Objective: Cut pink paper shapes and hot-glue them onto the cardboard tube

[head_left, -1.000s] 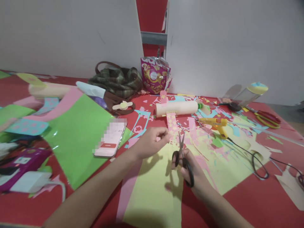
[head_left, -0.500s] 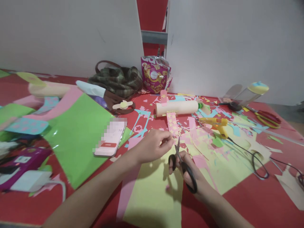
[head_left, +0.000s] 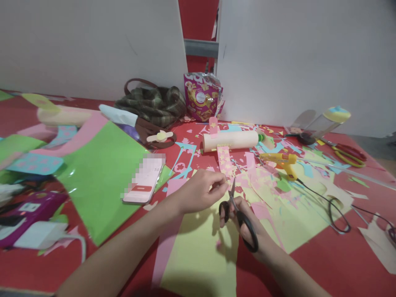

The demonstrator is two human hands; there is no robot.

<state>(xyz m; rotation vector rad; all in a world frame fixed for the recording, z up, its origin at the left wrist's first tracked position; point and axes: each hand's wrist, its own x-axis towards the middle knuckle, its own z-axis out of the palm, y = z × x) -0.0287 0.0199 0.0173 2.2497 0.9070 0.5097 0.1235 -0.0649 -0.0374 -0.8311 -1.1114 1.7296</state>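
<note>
Scissors [head_left: 232, 200] have come nearer to left hand [head_left: 206, 190], its fingertips together; right hand [head_left: 259, 234] is clamped on scissors.

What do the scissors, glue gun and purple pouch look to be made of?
Scissors: likely steel blades, grey with a metallic look; black handles, probably moulded plastic.
Glue gun: probably hard plastic, smooth, evenly yellow.
Purple pouch: glossy printed film, crinkled and silvery at the top; foil or metallised plastic, can't tell which.

left hand [head_left: 206, 189]: a bit nearer bench's [head_left: 266, 276] right edge | black scissors [head_left: 232, 199]: tips closer to left hand | phone [head_left: 147, 179]: 49 turned to 50
</note>
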